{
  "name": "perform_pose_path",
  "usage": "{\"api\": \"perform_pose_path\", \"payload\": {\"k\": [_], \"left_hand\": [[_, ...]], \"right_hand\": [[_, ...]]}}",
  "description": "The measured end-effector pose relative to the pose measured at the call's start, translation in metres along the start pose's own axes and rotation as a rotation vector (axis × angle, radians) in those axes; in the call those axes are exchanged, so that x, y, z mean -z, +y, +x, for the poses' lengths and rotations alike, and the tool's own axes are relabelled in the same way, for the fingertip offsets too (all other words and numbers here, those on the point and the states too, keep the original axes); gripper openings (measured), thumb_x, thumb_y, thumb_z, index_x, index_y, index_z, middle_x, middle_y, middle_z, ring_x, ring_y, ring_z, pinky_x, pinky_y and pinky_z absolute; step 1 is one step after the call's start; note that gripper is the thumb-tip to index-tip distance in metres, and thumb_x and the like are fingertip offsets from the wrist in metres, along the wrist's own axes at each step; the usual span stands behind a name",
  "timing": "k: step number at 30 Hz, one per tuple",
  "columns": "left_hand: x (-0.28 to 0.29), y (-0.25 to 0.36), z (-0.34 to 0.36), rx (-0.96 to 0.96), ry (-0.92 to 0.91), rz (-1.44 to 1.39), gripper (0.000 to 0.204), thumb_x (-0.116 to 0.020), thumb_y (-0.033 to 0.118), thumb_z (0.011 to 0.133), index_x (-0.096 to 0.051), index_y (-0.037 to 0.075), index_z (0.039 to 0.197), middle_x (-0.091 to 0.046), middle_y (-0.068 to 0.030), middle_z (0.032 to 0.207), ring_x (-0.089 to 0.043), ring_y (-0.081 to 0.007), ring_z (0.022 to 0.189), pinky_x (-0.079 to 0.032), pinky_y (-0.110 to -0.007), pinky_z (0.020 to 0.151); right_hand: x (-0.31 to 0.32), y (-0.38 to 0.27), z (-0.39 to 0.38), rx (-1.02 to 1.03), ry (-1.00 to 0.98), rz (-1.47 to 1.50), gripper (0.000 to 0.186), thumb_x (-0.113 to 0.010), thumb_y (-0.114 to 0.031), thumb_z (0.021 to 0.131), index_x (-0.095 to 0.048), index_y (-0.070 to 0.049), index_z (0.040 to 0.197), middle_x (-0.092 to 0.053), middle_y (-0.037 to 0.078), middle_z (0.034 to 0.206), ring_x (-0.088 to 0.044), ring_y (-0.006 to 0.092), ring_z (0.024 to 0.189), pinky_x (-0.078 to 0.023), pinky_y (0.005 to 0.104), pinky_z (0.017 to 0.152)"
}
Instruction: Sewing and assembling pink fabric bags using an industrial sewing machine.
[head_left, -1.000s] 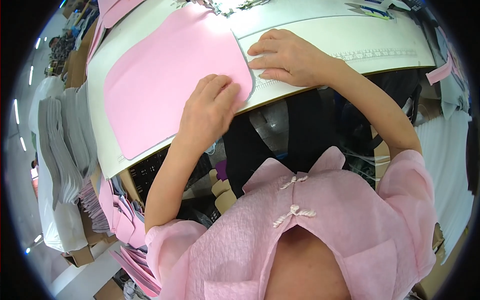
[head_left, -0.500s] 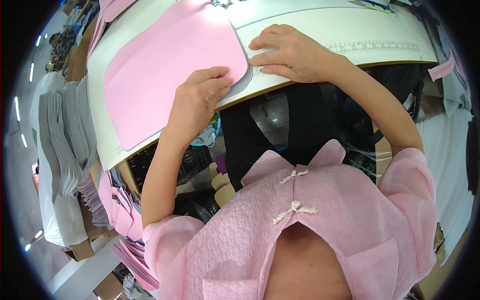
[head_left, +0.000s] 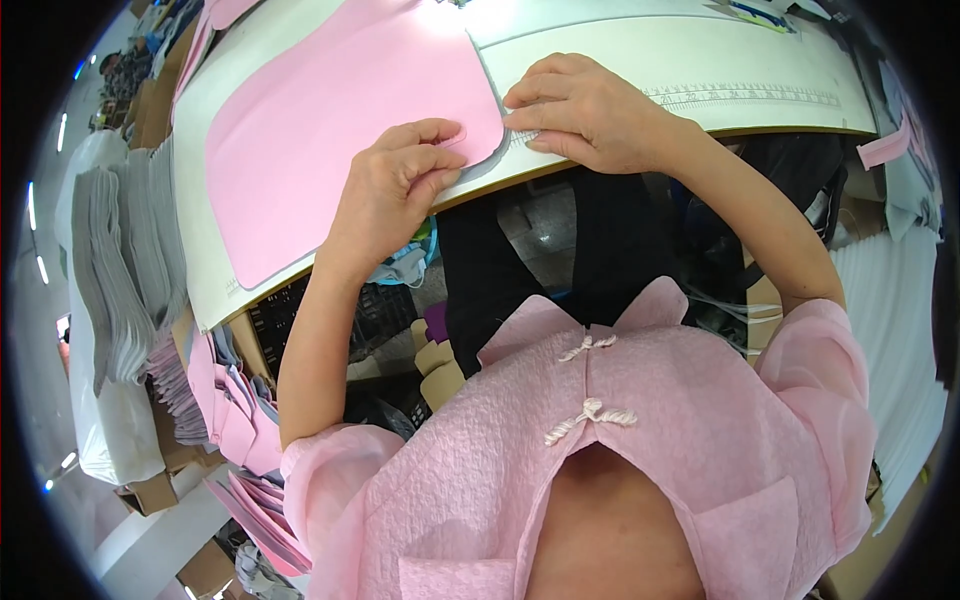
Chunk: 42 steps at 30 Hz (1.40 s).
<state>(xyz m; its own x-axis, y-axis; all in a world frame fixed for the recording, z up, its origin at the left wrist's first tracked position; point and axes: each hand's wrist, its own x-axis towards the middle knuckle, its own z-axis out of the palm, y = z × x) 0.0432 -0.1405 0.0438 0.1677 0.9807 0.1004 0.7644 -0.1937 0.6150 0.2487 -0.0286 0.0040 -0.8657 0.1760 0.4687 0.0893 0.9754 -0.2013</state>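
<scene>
A large pink sheet-like panel (head_left: 300,150) with rounded corners and a thin grey edge lies flat on the white table. At its near right corner, my left hand (head_left: 400,185) is closed, fingers bent and pressed on the panel; a small raised bit of pink shows between the fingertips. My right hand (head_left: 600,115) rests on the table just right of the panel's right edge. Its fingers point left and are slightly apart, holding nothing visible. The fingertips come close to the edge; whether they touch it I cannot tell.
Ruler markings (head_left: 740,97) run along the white table (head_left: 640,45). Pens (head_left: 760,15) lie at the far right. Stacked grey sheets (head_left: 120,270) and pink pieces (head_left: 235,410) stand on the left. White sheets (head_left: 885,350) hang at the right, below a pink strip (head_left: 885,145).
The panel's right edge has shifted slightly right. My left fingers have spread a little and now have a bit of pink raised between them. My right hand has moved very slightly.
</scene>
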Motion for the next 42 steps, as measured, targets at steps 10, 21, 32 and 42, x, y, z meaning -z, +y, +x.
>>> {"api": "perform_pose_path", "payload": {"k": [10,21,32,42], "left_hand": [[-0.007,0.003,-0.004,-0.166,0.066,0.204,0.020,-0.058,0.001,0.074,-0.061,0.001,0.094,-0.058,-0.0122,0.103,-0.058,-0.0247,0.090,-0.048,-0.030,0.077],[-0.016,-0.006,-0.005,-0.197,0.182,0.211,0.020,-0.056,0.001,0.077,-0.059,0.003,0.097,-0.058,-0.0105,0.101,-0.058,-0.0241,0.089,-0.048,-0.030,0.074],[-0.026,-0.010,-0.006,-0.272,0.296,0.190,0.024,-0.052,-0.006,0.071,-0.055,0.000,0.094,-0.058,-0.0135,0.095,-0.056,-0.0287,0.089,-0.048,-0.035,0.075],[-0.025,-0.006,-0.010,0.024,0.432,0.042,0.022,-0.049,-0.002,0.080,-0.053,0.006,0.100,-0.060,-0.0121,0.083,-0.059,-0.0273,0.068,-0.047,-0.028,0.064]], "right_hand": [[0.002,-0.003,0.000,0.018,-0.030,-0.083,0.021,-0.055,-0.019,0.081,-0.060,-0.011,0.099,-0.057,0.007,0.102,-0.050,0.0223,0.101,-0.039,0.0348,0.088],[0.002,-0.001,0.011,-0.004,-0.073,-0.028,0.021,-0.059,-0.014,0.075,-0.062,-0.007,0.095,-0.057,0.006,0.096,-0.049,0.0223,0.093,-0.040,0.0315,0.084],[0.003,0.003,0.023,0.165,-0.119,-0.241,0.024,-0.060,-0.005,0.066,-0.060,-0.003,0.090,-0.059,0.007,0.090,-0.052,0.0223,0.093,-0.045,0.0285,0.081],[0.002,0.005,0.026,0.148,-0.074,-0.135,0.020,-0.062,-0.010,0.068,-0.060,-0.004,0.087,-0.059,0.007,0.083,-0.054,0.0210,0.086,-0.045,0.0292,0.077]]}}
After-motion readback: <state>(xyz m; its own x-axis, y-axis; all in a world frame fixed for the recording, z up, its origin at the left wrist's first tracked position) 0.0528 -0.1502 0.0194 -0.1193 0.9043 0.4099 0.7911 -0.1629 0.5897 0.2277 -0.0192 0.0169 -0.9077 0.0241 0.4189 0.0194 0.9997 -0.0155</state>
